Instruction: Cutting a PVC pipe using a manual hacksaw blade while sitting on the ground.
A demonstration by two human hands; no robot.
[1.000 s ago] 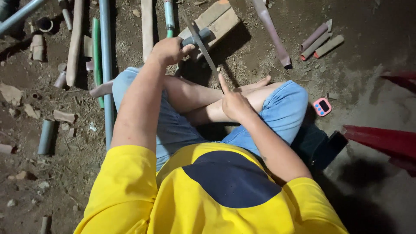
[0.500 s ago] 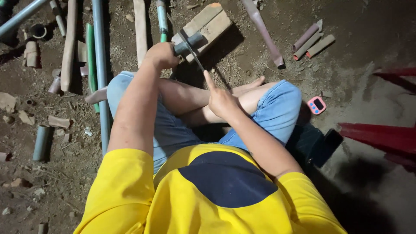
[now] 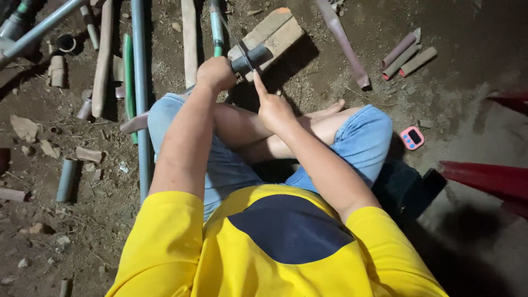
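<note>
A short dark grey plastic pipe piece (image 3: pixel 251 57) lay across the near end of a worn wooden block (image 3: pixel 273 32) on the dirt floor (image 3: pixel 308 82). The left hand (image 3: pixel 216 73) was closed in a fist grip around the pipe's left end. The right hand (image 3: pixel 273 108) held a thin saw blade (image 3: pixel 237 38) against the pipe, forefinger stretched along it. A small pink timer (image 3: pixel 412 137) lay beside the right knee.
</note>
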